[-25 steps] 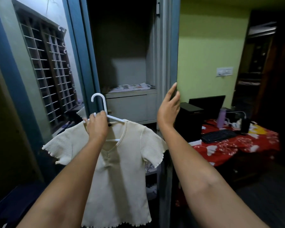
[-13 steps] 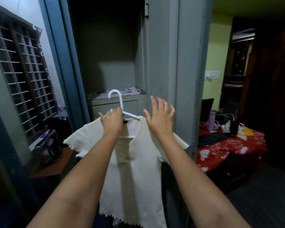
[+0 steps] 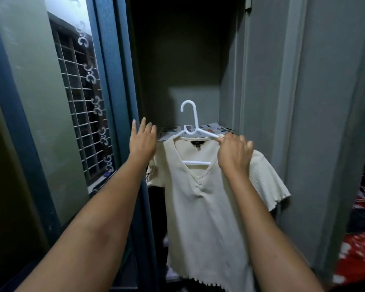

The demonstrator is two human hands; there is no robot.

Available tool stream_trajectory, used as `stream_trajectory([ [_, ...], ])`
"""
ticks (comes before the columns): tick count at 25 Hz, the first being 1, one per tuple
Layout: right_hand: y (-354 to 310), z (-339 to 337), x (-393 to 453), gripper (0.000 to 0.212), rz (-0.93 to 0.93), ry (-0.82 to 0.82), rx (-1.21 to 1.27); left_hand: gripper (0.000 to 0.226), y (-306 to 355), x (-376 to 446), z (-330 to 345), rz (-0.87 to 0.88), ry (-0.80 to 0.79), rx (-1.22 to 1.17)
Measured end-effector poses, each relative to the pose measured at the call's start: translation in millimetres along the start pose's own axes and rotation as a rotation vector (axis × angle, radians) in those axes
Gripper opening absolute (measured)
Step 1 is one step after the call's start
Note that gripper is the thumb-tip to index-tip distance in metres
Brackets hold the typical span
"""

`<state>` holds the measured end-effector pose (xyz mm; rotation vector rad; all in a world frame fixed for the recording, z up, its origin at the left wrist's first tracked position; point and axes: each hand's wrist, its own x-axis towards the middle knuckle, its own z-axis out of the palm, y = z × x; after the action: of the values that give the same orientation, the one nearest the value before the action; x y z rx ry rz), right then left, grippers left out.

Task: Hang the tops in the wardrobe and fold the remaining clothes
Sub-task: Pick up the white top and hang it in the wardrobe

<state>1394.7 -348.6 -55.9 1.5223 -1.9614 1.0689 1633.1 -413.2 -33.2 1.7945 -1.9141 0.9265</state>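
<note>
At centre frame the right hand point(image 3: 234, 153) grips the right shoulder of a white hanger point(image 3: 193, 131) carrying a cream top point(image 3: 200, 199), held before the open wardrobe point(image 3: 177, 60); the left hand point(image 3: 142, 142), centre-left, has fingers spread, holding nothing, beside the blue door frame point(image 3: 112, 70).

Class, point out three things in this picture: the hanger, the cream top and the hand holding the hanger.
hanger point(image 3: 190, 111), head view, on the hook's stem.
cream top point(image 3: 204, 207), head view, on the chest fabric.
right hand point(image 3: 233, 153), head view, on its back.
</note>
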Motion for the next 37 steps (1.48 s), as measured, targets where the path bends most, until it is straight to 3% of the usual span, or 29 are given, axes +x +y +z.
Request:
stream_trajectory([
  [3, -5.0, 17.6, 18.8, 0.031, 0.045, 0.005, 0.042, 0.047, -17.4, 7.5, 14.3, 0.061, -0.219, 0.364],
  [6, -7.4, 26.2, 27.5, 0.033, 0.082, -0.027, 0.108, 0.044, -14.8, 3.7, 17.4, 0.116, -0.203, 0.494],
  [11, -33.9, 18.3, 14.9, 0.041, 0.079, -0.119, 0.174, 0.032, -30.8, -47.4, 12.5, 0.058, 0.07, 0.423],
  [14, -72.3, 4.2, -1.3, 0.041, -0.009, -0.191, 0.213, 0.035, -55.2, -91.7, -11.7, -0.064, 0.215, 0.367],
  [16, -103.3, -3.3, -13.0, 0.04, -0.063, -0.223, 0.227, 0.02, -75.7, -122.9, -27.8, -0.096, 0.371, 0.377],
  [18, -136.2, -9.4, -27.7, 0.04, -0.102, -0.237, 0.266, 0.047, -102.9, -153.9, -42.7, -0.149, 0.482, 0.363],
  [20, -167.5, -14.7, -47.0, 0.04, -0.137, -0.247, 0.312, 0.074, -132.0, -180.7, -61.6, -0.31, 0.522, 0.3],
  [23, -206.7, -20.7, -76.2, 0.04, -0.157, -0.265, 0.402, 0.093, -174.8, -214.4, -88.4, -0.533, 0.449, 0.233],
  [32, -289.5, -41.5, -128.6, 0.039, -0.194, -0.206, 0.499, 0.101, -297.4, -272.5, -123.9, -0.776, 0.29, 0.195],
  [37, -300.3, -46.5, -133.0, 0.038, -0.184, -0.184, 0.506, 0.092, -326.5, -278.6, -129.0, -0.864, 0.207, 0.218],
])
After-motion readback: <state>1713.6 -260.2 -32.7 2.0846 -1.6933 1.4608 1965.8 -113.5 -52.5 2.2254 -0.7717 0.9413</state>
